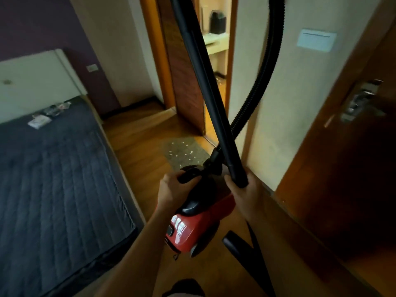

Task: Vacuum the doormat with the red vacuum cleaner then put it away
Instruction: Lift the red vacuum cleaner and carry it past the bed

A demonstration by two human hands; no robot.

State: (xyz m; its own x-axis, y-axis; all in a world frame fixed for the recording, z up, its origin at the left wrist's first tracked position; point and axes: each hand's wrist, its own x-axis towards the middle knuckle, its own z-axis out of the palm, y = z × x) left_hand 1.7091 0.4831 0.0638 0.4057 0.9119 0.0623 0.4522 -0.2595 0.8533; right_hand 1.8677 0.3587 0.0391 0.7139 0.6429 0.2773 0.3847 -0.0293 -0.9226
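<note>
**Carrying the vac to the mat: wand and hose are the risk**

red vacuum cleaner (192, 228) looks lifted off the wooden floor (137, 146), just short of the doormat (182, 151). Mat lies ahead by the open doorway with white bits scattered on it, so I'd say it's not vacuumed yet. left hand (171, 189) is wrapped round the black carry handle (188, 174) on top. right hand (242, 194) is clenched round the lower end of the black wand (203, 71). Wand slants up out of frame; hose (263, 78) arcs up beside it, crosses it low down and runs into the body

What can go wrong:
- wand top is out of view, so it could clip the wall or door frame when swung down
- hose crossed with wand may twist or kink as the wand drops to the mat
- no floor head visible on the gripped wand end; a black part (237, 247) lies on the floor near the feet, cannot tell what. Trip hazard, and if it's the nozzle it needs fitting first
- body parked on the mat would cover debris, so set it beside
- tight gap between bed (53, 168) and wooden door (342, 168); lever handle (362, 99) is near the hose and could snag it
</note>
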